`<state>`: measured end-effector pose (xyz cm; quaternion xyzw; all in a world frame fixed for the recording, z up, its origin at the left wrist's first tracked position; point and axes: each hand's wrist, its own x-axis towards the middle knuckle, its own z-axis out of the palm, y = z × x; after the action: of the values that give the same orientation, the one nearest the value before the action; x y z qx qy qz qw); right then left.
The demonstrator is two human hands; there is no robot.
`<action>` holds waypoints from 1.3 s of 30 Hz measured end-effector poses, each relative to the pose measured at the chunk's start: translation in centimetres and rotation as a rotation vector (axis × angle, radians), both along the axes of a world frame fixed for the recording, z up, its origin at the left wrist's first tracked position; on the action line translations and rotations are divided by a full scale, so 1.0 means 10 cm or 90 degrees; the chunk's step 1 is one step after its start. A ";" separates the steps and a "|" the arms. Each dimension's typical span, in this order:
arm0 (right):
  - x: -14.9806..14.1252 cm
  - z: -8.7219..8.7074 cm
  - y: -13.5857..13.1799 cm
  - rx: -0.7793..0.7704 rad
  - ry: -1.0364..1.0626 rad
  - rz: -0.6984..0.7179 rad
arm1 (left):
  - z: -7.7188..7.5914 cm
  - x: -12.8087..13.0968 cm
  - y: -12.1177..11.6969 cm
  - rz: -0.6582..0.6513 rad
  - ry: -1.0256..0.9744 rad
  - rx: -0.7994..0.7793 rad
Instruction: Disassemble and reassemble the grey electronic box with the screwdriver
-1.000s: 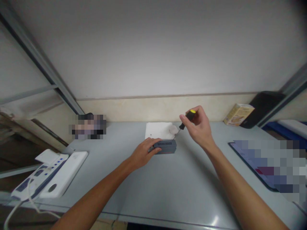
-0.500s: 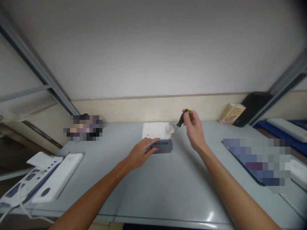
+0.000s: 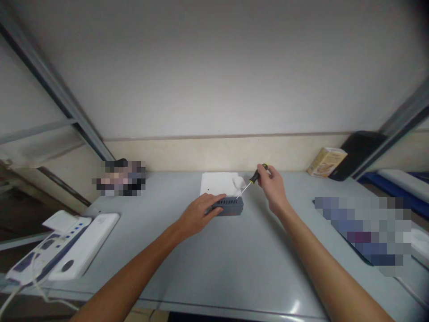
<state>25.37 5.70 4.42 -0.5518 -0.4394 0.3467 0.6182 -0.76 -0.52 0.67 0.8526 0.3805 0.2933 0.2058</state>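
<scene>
Since half a second earlier, our right hand [image 3: 273,185] had brought the black-and-yellow-handled screwdriver with a thin metal shaft [image 3: 256,176] down into a flatter slant, its handle pinched between thumb and fingers and its tip at the slotted top of the dark grey, oblong box [image 3: 232,207], near the right end. Our left hand [image 3: 195,214] gripped that box's left end, thumb along the front and fingers over the top. We had the box at the middle of the smooth, pale grey table [image 3: 208,268], just in front of the flat, white, rectangular sheet [image 3: 217,182].
</scene>
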 end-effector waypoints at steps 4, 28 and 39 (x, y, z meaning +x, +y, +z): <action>-0.02 -0.02 -0.01 -0.016 0.036 0.025 | -0.01 0.00 0.00 -0.002 0.000 0.007; -0.18 -0.20 -0.03 -0.033 -0.043 0.180 | -0.26 -0.21 0.32 0.323 -0.071 0.097; -0.25 -0.27 -0.08 -0.053 -0.105 0.265 | -0.26 -0.26 0.33 0.330 0.010 0.129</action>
<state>22.91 4.89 1.76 -0.5007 -0.5781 0.4381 0.4723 -3.38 2.76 -1.94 0.7453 0.5562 0.3659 0.0349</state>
